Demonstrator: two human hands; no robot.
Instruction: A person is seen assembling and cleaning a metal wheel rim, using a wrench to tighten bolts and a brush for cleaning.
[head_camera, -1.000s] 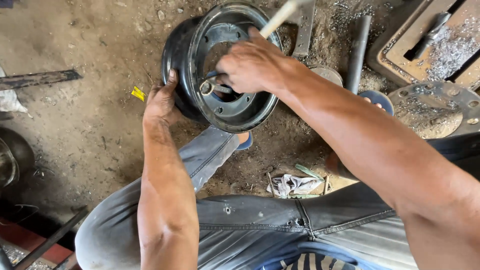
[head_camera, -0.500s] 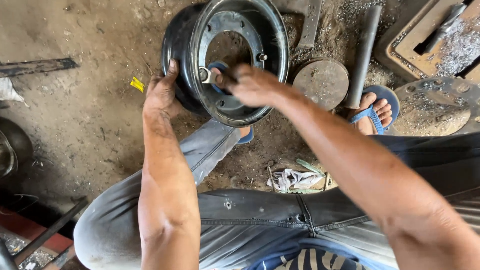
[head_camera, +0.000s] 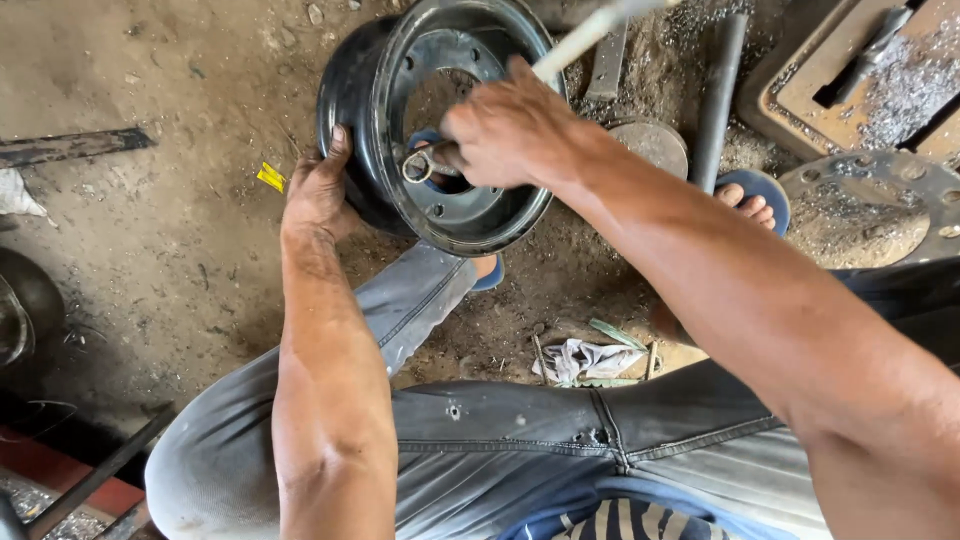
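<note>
Two hands on the job: your left hand (head_camera: 318, 190) grips the outer edge of the black wheel rim (head_camera: 440, 120) propped on the dirt floor (head_camera: 150, 260), while your right hand (head_camera: 510, 130), closed on a pale-handled tool (head_camera: 585, 35), has come back down to the hub.

No packages, signs or screens in view. Only candidate: small yellow scrap (head_camera: 270, 177) on dirt floor, just left of left hand (head_camera: 318, 190) gripping wheel rim (head_camera: 352, 100). Scrap flat, roughly rectangular, bright yellow, slightly creased; could be label or tag, cannot tell. Any marking on it too small to make out. Crumpled grey-white rag (head_camera: 585, 360) lies on ground near knee, plain cloth, no label visible on it.
</note>
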